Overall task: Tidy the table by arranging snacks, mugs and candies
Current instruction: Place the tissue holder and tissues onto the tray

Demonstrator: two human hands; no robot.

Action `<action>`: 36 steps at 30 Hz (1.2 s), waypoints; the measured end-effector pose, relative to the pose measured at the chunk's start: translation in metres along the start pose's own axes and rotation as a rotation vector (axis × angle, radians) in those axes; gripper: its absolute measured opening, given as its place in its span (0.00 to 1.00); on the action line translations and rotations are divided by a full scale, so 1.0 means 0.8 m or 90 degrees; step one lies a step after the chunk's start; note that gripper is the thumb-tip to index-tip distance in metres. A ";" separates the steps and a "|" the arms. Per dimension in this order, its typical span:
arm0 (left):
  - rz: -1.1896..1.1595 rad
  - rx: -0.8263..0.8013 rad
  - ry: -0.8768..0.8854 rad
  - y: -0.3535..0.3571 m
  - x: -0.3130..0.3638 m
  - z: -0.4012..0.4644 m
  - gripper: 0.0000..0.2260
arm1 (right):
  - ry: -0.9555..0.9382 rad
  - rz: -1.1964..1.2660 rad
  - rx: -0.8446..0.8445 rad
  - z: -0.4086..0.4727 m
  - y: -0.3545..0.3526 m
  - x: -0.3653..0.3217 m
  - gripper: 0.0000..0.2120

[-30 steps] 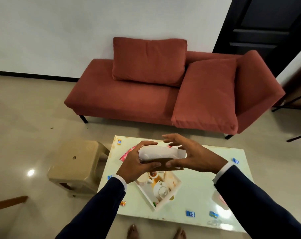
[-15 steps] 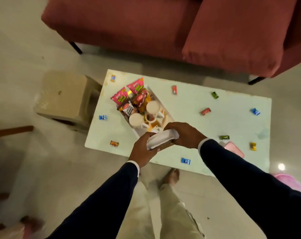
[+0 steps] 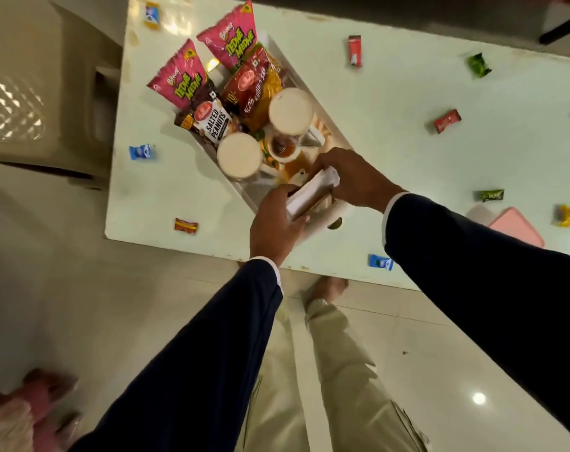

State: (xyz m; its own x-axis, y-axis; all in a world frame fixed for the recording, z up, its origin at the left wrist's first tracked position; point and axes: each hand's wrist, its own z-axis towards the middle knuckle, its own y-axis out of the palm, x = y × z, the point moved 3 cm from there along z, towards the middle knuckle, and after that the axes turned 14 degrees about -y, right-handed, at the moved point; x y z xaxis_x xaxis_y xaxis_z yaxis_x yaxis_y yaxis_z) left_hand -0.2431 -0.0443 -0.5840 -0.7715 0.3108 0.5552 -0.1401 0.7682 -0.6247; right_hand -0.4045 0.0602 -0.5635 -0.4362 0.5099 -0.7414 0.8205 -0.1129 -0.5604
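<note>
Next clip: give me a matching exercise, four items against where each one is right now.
Items:
1. peanuts pack
2. white box
3. pink lid
4. blue candy

Places:
A. table's near edge, between the sleeves
B. held by left hand and right hand
C. in the tray, beside a mug
D. table, partly behind the right sleeve

Pairs: 1-C, 2-B, 3-D, 4-A

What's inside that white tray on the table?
The white tray holds two pink snack packets, a red packet, salted peanuts and two mugs. Its near end is hidden by both hands, left hand and right hand, holding a white box.
</note>
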 end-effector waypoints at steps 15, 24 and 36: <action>0.184 0.066 0.227 -0.191 0.058 0.092 0.14 | 0.586 0.586 0.386 -0.102 0.052 0.015 0.21; 0.271 0.081 -0.035 -0.273 0.080 0.296 0.19 | 0.726 0.827 0.471 -0.051 0.118 -0.013 0.34; 0.100 -0.222 -0.167 -0.222 0.079 0.357 0.32 | 0.684 0.916 0.517 -0.058 0.131 0.002 0.35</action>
State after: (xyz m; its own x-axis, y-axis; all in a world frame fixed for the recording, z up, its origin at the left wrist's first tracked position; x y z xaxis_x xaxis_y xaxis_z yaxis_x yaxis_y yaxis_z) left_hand -0.4441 -0.3207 -0.5947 -0.9042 0.3206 0.2821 0.1736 0.8795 -0.4432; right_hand -0.3022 0.0886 -0.6060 0.9061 -0.1182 -0.4063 -0.1685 -0.9816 -0.0903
